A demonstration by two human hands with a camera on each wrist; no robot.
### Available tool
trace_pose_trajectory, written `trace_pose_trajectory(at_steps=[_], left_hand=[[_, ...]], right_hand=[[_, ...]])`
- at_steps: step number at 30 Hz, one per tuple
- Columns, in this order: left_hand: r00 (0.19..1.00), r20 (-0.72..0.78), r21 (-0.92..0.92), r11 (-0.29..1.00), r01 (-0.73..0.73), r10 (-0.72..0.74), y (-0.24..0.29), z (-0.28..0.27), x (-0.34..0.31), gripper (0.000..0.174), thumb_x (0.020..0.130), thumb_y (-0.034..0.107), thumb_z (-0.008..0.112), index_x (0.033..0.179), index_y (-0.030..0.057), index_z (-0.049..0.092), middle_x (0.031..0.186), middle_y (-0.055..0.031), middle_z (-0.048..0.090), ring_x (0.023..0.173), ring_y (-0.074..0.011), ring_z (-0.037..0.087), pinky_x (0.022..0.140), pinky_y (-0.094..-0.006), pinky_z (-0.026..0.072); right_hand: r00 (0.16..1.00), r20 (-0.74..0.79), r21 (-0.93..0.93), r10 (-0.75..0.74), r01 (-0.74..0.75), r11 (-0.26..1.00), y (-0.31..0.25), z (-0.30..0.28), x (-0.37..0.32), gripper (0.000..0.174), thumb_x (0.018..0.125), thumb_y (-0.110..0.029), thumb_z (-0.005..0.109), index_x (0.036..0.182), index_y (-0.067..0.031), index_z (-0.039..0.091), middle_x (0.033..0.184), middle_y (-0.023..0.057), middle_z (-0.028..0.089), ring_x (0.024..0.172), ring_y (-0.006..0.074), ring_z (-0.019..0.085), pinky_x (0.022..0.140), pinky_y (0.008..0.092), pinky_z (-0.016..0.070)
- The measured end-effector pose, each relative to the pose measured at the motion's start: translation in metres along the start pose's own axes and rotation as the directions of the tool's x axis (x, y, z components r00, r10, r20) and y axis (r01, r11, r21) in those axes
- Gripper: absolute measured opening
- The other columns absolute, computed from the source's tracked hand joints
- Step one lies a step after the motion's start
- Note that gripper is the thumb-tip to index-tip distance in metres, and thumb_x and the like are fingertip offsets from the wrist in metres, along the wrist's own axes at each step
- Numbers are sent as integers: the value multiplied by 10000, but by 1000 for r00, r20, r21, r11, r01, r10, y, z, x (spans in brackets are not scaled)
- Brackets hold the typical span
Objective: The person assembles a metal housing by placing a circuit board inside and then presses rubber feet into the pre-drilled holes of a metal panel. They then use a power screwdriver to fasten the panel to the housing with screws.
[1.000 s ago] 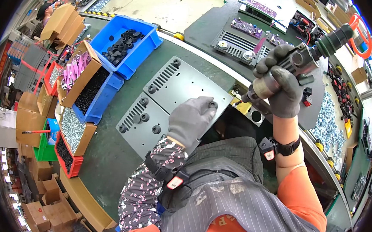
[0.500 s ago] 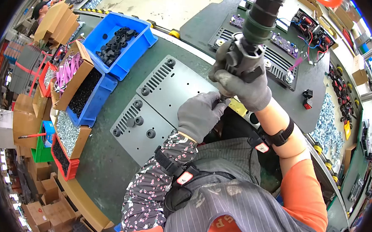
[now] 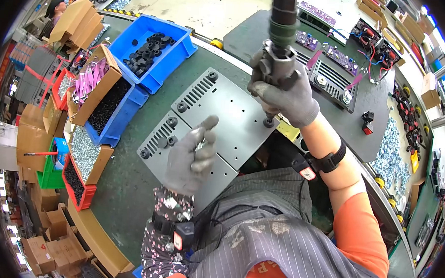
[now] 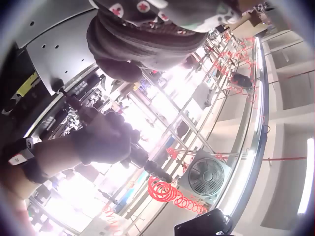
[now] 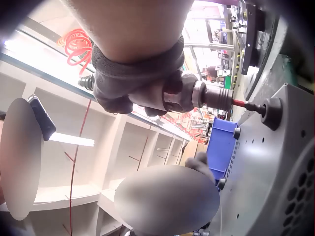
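Note:
My gloved right hand [image 3: 287, 92] grips an air screwdriver [image 3: 279, 65] held upright. In the right wrist view the screwdriver [image 5: 216, 97] has its red-banded bit at a black rubber foot [image 5: 272, 114] on the plate's corner. That foot [image 3: 268, 122] sits at the right corner of the upper grey metal plate [image 3: 229, 121]. Over the lower metal plate [image 3: 219, 182], my gloved left hand [image 3: 190, 160] hovers with loosely bent fingers, the index finger straighter. Beside it are loose rubber feet [image 3: 162, 142]; others sit at the plates' slotted ends.
A blue bin [image 3: 157, 80] of rubber feet stands beyond the plates. Left of them are a blue bin [image 3: 123, 116] of small black parts, a carton [image 3: 105, 162] of screws and a red bin [image 3: 89, 194]. Circuit boards [image 3: 341, 59] lie on the right-hand table.
The right hand has swung the screwdriver from the right to upright over the plate's corner. The left hand has left the rubber foot there and moved left over the lower plate.

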State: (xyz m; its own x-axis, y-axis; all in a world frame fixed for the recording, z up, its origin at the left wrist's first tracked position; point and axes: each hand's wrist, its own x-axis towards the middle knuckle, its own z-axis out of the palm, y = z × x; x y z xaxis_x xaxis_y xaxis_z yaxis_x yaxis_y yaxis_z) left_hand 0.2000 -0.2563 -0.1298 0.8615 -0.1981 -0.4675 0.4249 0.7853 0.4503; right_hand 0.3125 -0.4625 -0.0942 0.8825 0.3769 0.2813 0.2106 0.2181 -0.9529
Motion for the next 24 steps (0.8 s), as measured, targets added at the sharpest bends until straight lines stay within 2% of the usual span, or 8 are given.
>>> trace_pose_trajectory(at_steps=[2,4,7,9,12,14,17,24], left_hand=[[985,169,2,1000,-30,30,-6,-17,-12,349,937,132,419,1243,-34,435,822,-9,551,561,-34,392,391,-133,281],[995,38,29,996,-89,88,-12,-15,-24,361,954,187,431,1240,-32,441,805,-6,560,536,-36,374,368,-143,264],[953,-274,-38,989,-144,128,-12,-17,-40,309,962,193,427,1186,-9,496,738,13,524,493,-32,338,368,-146,297],[991,64,-45,992,-115,118,-14,-43,-50,307,954,208,467,1164,-12,512,743,11,523,548,-41,369,414,-156,316],[970,-69,176,960,-217,232,-31,-43,-52,313,938,220,510,1146,-13,527,755,6,534,597,-53,396,452,-163,321],[975,-46,179,962,-206,217,-38,-43,-51,311,932,213,520,1152,-6,528,778,0,548,621,-66,413,453,-168,316],[997,40,-72,995,-62,65,-43,-35,-48,329,947,182,488,1169,-60,503,810,-16,527,633,-60,417,478,-161,344],[990,138,-202,979,-10,39,-51,-38,-55,335,946,183,491,1191,-47,485,800,-21,537,616,-53,402,448,-148,330]], right_hand=[[1000,3,-34,-29,29,999,4,5,5,288,692,-35,650,965,-23,557,745,17,566,534,38,474,449,197,401],[997,43,-41,67,-65,997,-2,4,2,320,701,-12,637,1004,-28,535,759,23,554,500,41,463,402,195,373],[992,25,63,-127,125,990,-4,7,-2,367,724,44,619,1059,-30,490,725,37,510,472,49,446,367,195,340],[989,22,174,-149,143,974,-25,10,-16,386,713,67,596,1071,-16,478,764,68,529,527,85,487,391,203,366],[938,-117,327,-326,346,880,-41,36,-33,404,686,43,593,1066,-20,472,827,96,540,646,170,561,514,280,470],[960,-74,546,-272,267,794,-47,51,-47,397,652,-31,657,1009,-43,484,811,82,526,713,214,598,604,330,520],[944,40,578,-327,245,778,-46,67,-53,417,633,-69,737,962,-65,481,806,77,533,729,223,614,617,323,529],[966,-43,604,-256,229,763,-41,88,-58,420,638,-105,758,943,-90,470,808,55,507,714,210,597,616,334,530]])
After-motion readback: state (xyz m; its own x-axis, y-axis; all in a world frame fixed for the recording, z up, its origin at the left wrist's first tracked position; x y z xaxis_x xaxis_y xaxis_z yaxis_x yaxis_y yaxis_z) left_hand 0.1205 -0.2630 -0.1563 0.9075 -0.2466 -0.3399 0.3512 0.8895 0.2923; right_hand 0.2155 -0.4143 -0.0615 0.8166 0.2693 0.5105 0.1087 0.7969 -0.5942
